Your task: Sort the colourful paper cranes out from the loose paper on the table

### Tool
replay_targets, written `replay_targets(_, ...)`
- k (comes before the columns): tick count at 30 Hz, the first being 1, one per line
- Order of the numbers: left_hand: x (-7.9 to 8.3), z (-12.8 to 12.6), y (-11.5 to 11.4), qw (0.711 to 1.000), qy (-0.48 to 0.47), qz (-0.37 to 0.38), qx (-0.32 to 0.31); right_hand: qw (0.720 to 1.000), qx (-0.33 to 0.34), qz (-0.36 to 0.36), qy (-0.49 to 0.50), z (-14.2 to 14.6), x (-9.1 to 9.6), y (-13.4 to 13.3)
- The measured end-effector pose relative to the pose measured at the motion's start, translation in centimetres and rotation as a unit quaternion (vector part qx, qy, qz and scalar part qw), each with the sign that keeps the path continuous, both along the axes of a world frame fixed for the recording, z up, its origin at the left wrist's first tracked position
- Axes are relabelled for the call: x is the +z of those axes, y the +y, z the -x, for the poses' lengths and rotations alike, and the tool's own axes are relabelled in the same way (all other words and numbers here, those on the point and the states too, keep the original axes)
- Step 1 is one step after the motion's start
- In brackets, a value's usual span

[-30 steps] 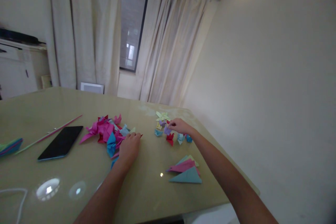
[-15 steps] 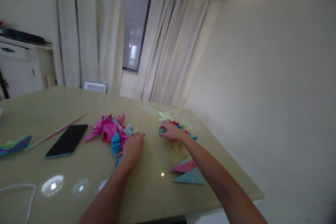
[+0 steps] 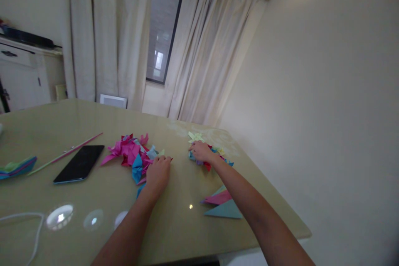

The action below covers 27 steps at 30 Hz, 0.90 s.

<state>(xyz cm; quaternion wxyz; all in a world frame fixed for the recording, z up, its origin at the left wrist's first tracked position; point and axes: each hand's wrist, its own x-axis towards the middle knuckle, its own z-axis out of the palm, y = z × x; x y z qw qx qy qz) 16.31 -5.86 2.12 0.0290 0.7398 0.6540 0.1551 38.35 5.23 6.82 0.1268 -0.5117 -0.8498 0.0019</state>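
Note:
My left hand (image 3: 158, 170) rests at the near right edge of a pile of folded paper pieces (image 3: 129, 149), mostly pink with some red and blue. Its fingers are bent down together, and a dark red paper tip (image 3: 171, 159) sticks out beside them. Over a smaller pile of folded paper (image 3: 208, 166) in red, blue and yellow lies my right hand (image 3: 200, 150), fingers stretched over the pieces, thumb hidden. A pale green paper star (image 3: 195, 136) sits just behind that hand. Under my right forearm are a pink folded paper (image 3: 218, 198) and a light blue one (image 3: 225, 209).
A black phone (image 3: 79, 164) lies left on the glossy table (image 3: 174, 232). Near it are a thin pink-green stick (image 3: 67, 153) and folded coloured papers (image 3: 18, 168). A white cable (image 3: 39, 232) curves at front left. Curtains (image 3: 199, 58) hang behind.
My right hand has shifted slightly over the small pile and its thumb has gone out of sight; purple and red pieces below it show more. My left hand has stayed in place.

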Motion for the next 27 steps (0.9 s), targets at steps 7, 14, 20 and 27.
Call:
replay_targets(7,0.0,-0.1,0.1,1.0,0.006,0.008,0.004,0.98,-0.039,0.156,-0.119,0.8,1.6,2.7)
replay_targets(14,-0.3,-0.1,0.2,1.0,0.011,0.007,-0.002,0.975,-0.054,0.147,-0.157,2.5,2.5,3.6)
replay_targets(20,-0.4,0.0,0.3,1.0,0.013,0.007,-0.006,0.972,-0.124,0.134,-0.15,-0.2,3.7,4.6)
replay_targets(27,-0.1,0.0,0.1,1.0,0.017,0.009,-0.007,0.967,-0.154,0.139,-0.149,-1.2,2.5,3.8)
